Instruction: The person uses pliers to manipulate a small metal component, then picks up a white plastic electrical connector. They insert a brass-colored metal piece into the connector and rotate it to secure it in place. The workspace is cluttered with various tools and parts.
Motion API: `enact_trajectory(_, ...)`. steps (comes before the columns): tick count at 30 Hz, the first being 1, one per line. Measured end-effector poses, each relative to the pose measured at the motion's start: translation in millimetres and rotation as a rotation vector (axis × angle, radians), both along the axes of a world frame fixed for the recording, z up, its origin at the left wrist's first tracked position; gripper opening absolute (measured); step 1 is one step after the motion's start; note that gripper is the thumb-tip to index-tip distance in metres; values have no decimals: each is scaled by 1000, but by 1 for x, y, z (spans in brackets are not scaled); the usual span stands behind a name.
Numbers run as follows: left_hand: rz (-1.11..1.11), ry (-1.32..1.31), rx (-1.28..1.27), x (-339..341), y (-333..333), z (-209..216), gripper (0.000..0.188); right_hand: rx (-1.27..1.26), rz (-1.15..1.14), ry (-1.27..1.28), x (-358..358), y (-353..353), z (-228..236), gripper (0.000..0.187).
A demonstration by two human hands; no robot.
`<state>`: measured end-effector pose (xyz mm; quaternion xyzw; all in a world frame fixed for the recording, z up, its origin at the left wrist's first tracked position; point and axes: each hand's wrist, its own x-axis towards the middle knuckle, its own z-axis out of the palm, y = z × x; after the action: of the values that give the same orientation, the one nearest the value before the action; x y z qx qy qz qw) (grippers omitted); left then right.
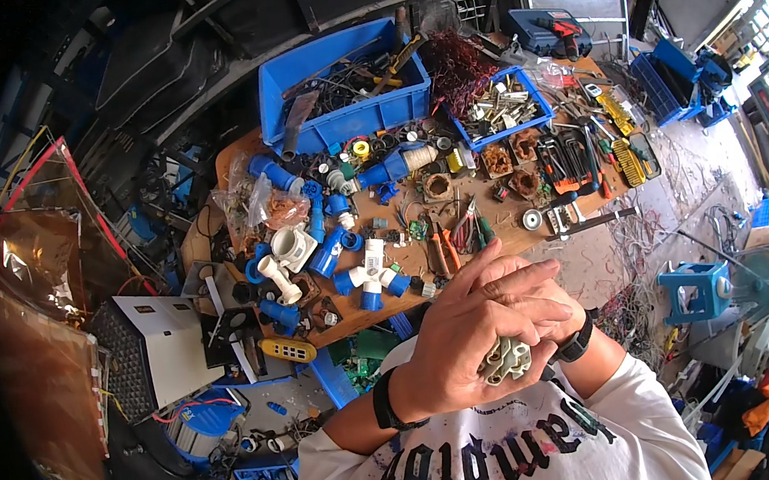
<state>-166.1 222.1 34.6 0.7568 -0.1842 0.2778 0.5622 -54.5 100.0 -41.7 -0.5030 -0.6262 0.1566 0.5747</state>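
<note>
My left hand (459, 328) and my right hand (548, 299) are clasped together in front of my chest, just off the table's near edge. Between them they hold a bundle of short, pale greenish-white hollow tubes (505, 360), whose open ends show below the palms. The left hand's fingers lie across the right hand and hide much of it. Dark bands circle both wrists. On the table beyond lie orange-handled pliers (445, 250) and a green-handled tool (485, 229), apart from my hands.
On the wooden table (522, 236) are blue and white pipe fittings (371, 275), a blue crate (348, 128) of tools, a blue tray (504, 105) of metal parts and several hand tools. A blue stool (697, 290) stands at right, a white box (161, 346) at left.
</note>
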Motion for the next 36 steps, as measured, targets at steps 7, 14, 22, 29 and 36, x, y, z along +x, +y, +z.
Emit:
enact_trajectory(7, -6, 7, -13, 2, 1, 0, 38, -188, 157, 640, -6, -6, -11, 22)
enact_trajectory(14, -5, -2, -13, 1, -1, -1, 38, 50, 31, 13, 1, 0, -7, 22)
enact_trajectory(22, 8, -12, 17, 1, 1, -2, 38, -259, 74, 605, -10, -4, 14, 20)
enact_trajectory(29, -8, -4, -15, 2, 0, 0, 36, -228, 24, 765, -17, -9, 23, 23)
enact_trajectory(36, -24, 12, 33, 3, 3, 2, 36, -77, -9, 248, -7, -3, 11, 27)
